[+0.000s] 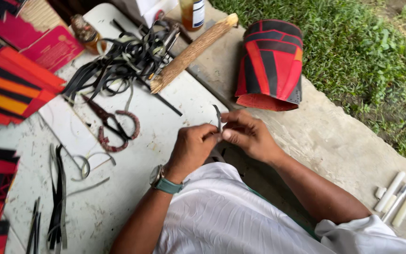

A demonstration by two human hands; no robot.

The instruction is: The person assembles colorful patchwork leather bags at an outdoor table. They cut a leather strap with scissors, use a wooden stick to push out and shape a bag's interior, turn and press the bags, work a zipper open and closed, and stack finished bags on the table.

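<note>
- I see my left hand (194,146) and right hand (246,134) brought together just past the table's near edge, fingertips meeting on a thin dark strip (217,117) that stands upright between them.
- Both hands are pinched shut on that strip; the left grips low and the right pinches beside it, which I judge keeps the narrow piece steady and taut where I can look straight down on it.
- The strip's free end pokes up above my knuckles, well clear of the white table (165,106).
- A wristwatch (164,181) with a green band sits on my left wrist.
- The scissors (113,127), handles wrapped in reddish cord, lie open on the table just left of my hands, within easy reach.
- A tangle of black strips (123,59) is heaped further back, beside a rough wooden stick (191,51) laid slantwise across the table's corner.
- A red and black woven cylinder (269,66) stands on the concrete to the right, set apart from the clutter.
- Red, orange and black striped panels (8,82) are stacked at the table's left.
</note>
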